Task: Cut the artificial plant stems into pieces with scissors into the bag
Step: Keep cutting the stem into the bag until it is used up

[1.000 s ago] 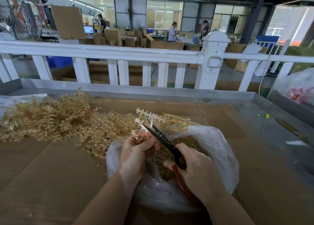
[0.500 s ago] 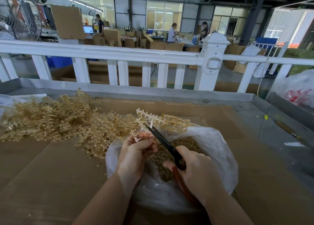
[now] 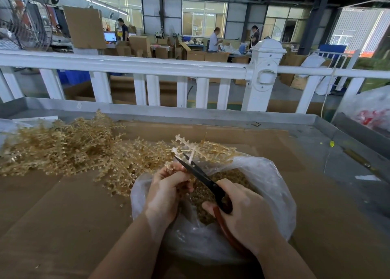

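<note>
**Snipping plastic stems over an open bag**

Looking down from the head camera, the left hand (image 3: 166,189) has its fingers curled round a pale artificial plant stem (image 3: 185,147), holding it up above the mouth of a clear plastic bag (image 3: 272,186). The stem's knobbed branches stick up past the fingertips. The right hand (image 3: 242,213) grips the red-brown handles of a pair of scissors (image 3: 202,177), fingers wrapped through and around them. The dark blades point up and to the left, their tips at the stem just above the left hand; the blades look nearly together, though how far they are parted is hard to tell.

The bag sits on brown cardboard (image 3: 63,226) that covers the work table, directly under both hands, and holds a heap of small tan cut pieces (image 3: 228,177). To the left of the bag, touching its rim, a sprawling pile of uncut golden stems (image 3: 69,148) lies on the cardboard. Beyond the table's metal edge runs a white railing (image 3: 135,64), with stacked cardboard boxes and people at work well behind it.
</note>
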A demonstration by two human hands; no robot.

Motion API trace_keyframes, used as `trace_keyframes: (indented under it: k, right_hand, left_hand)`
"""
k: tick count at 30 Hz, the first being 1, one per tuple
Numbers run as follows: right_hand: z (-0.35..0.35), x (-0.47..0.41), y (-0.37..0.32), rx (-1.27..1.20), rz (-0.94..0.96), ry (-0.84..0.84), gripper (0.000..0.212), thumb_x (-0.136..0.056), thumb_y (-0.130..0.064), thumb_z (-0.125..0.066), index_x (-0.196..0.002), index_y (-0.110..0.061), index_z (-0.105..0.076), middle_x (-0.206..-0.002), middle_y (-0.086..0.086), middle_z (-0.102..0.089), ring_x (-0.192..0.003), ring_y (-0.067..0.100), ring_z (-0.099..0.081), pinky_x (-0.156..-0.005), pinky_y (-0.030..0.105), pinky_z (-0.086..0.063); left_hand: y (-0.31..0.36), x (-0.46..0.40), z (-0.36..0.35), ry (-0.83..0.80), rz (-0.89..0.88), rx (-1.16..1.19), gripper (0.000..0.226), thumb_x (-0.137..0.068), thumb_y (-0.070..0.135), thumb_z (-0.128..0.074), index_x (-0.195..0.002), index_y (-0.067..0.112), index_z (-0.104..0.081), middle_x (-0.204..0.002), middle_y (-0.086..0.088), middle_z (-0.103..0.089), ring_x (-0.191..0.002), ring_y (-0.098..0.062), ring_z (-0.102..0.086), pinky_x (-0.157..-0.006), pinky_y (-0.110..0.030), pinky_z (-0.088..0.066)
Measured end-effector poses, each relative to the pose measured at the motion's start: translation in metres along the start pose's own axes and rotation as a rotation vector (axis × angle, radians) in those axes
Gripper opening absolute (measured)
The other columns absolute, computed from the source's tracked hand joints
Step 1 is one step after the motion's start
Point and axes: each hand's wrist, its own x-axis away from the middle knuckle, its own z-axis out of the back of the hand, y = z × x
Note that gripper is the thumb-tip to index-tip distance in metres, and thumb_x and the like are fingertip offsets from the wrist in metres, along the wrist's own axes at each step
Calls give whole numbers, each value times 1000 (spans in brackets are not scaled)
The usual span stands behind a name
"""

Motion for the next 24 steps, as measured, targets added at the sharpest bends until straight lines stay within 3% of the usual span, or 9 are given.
trace_keyframes:
  k: [8, 12, 14, 19, 24]
  right_hand:
    - [1, 0, 1, -20, -4, -51, 31, -80, -60, -59, -93, -32, -58, -71, -18, -53, -62, -3, -46, -57, 8, -35]
    - [2, -1, -1, -26, 0, -40, 32, -79, -58, -62, -93, -30, -60, -67, -20, -47, -56, -11, -38, -56, 6, -34]
    - [2, -1, -1, -21, -2, -30, 32, -78, -57, -64, -92, -28, -62, -66, -19, -48, -55, -7, -39, -53, 5, -32]
    - [0, -1, 0, -20, -11, -2, 32, -78, -55, -66, -92, -26, -63, -68, -14, -59, -59, 2, -48, -53, 7, -30]
    - [-2, 0, 3, -32, -32, 12, 33, -78, -59, -62, -93, -30, -61, -69, -13, -59, -59, 3, -47, -52, 8, -30]
  left_hand:
    - [-1, -3, 4, -22, 34, -2, 26, -52, -11, -62, -71, 3, -52, -54, -6, -55, -45, -17, -49, -42, -25, -44]
    - [0, -3, 4, -41, 53, 25, 20, -54, -5, -60, -71, 4, -53, -55, -6, -55, -44, -17, -49, -42, -23, -44]
    - [0, -2, 4, -38, 63, 22, 26, -49, -9, -63, -70, 5, -55, -56, -7, -56, -43, -16, -50, -42, -22, -44]
    - [0, -1, 4, -45, 72, 23, 15, -56, -1, -61, -69, 6, -62, -56, -8, -59, -46, -18, -54, -44, -22, -47]
    - [0, -2, 7, -144, 77, 29, 18, -62, -4, -67, -80, 1, -66, -72, -13, -69, -57, -18, -66, -52, -24, -54]
